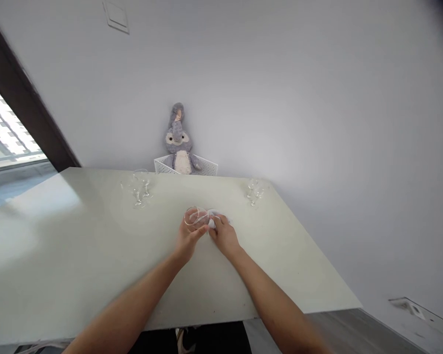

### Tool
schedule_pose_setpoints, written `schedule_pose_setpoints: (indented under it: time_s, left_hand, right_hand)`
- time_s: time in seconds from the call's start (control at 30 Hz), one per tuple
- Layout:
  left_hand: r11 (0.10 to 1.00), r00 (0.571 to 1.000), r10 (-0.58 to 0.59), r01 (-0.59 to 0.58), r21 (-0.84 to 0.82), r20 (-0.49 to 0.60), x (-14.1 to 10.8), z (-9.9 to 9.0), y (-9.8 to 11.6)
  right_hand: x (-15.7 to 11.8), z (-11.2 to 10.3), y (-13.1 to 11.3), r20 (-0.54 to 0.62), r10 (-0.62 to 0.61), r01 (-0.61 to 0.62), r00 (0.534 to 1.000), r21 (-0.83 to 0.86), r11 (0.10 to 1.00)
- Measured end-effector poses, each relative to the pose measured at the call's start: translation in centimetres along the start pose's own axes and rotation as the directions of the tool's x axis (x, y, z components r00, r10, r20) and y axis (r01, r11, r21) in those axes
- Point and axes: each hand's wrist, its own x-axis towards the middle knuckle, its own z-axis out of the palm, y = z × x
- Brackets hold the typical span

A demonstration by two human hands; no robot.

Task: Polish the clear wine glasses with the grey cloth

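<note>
Head view, looking down over dark-clothed legs (pixel 221 339) at the bottom edge and two bare forearms (pixel 131 302) reaching forward across a pale table (pixel 96 275). Near the middle of the table, the hands meet around a clear stemmed glass (pixel 196 220), tipped sideways with its round rim toward the left. The left hand (pixel 187 241) curls around the bowl, thumb along the near side. The right hand (pixel 225 236) pinches a small white piece, probably a cloth (pixel 212 222), at the stem end; the view is too small to be sure. Beyond the hands, a left cluster of clear glasses (pixel 139 189) stands near the far edge, and a right cluster (pixel 254 191) stands near the far right corner. Past that edge, a grey-and-white plush toy (pixel 177 140) sits upright in a white perforated basket (pixel 209 168), before a plain pale wall (pixel 299 98).
</note>
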Motion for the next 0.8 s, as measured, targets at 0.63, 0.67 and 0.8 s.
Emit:
schedule_pose_setpoints:
  time_s: [0.63,0.67,0.8]
  left_hand:
    - [0.967,0.997,-0.058,0.046,-0.250,-0.041,0.2,0.4,1.3]
    - [0.973,0.998,-0.039,0.027,-0.229,-0.047,0.2,0.5,1.4]
    - [0.985,0.988,0.094,-0.110,-0.129,-0.121,0.4,0.3,2.1]
  right_hand:
    - [-1.3,1.8,-1.3,0.215,0.210,-0.298,0.954,0.585,0.754]
    - [-1.5,1.9,-1.4,0.233,0.211,-0.305,0.949,0.525,0.794]
    - [-2.4,1.0,-2.9,0.305,-0.018,-0.087,0.952,0.327,0.941]
